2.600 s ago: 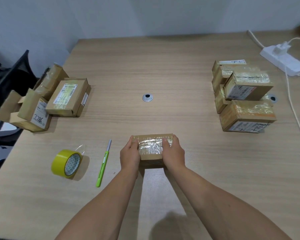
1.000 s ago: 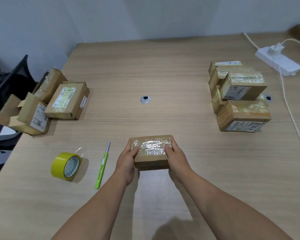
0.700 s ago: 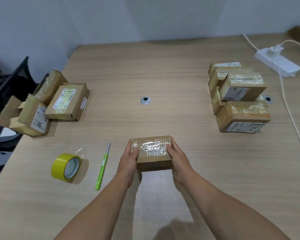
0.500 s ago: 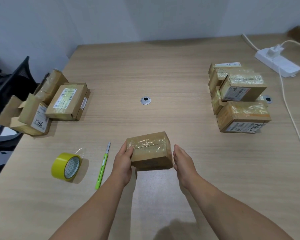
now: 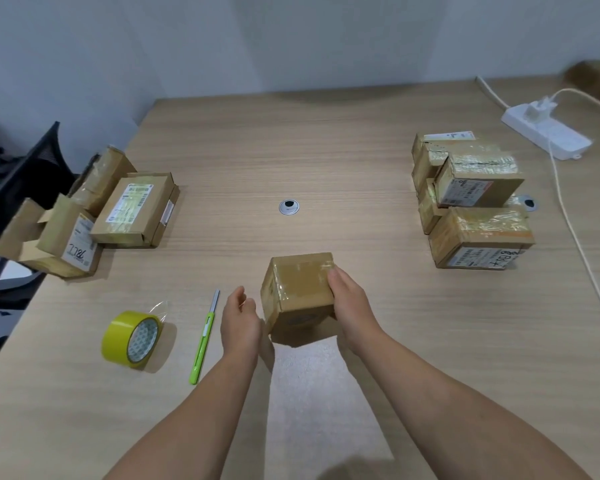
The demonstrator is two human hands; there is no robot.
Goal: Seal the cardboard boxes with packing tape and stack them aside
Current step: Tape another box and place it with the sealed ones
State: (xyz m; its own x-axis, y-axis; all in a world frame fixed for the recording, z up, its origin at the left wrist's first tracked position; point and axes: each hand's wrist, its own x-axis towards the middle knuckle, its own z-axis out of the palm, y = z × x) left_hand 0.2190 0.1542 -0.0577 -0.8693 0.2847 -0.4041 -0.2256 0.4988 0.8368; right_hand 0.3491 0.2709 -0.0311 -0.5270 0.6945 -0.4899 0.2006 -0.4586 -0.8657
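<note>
Cardboard box (image 5: 300, 292), tilted, is gripped at its right side by the right hand (image 5: 352, 308). The left hand (image 5: 239, 323) lies loosely open just beside its left side.

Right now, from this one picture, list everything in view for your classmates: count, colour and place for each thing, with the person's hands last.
table: one, light wood, under everything
held box: one, brown, taped, near centre
sealed boxes: several, brown with clear tape, stacked at right
left boxes: several, brown, piled at left edge
tape roll: one, yellow, near left, standing on edge
cutter: one, green, between tape roll and left hand
grommets: two, silver, mid-table and behind the right stack
power strip: one, white, far right
chair: one, black, off the left edge
right hand: grips the held box's right side
left hand: open, beside the box's left side
</note>
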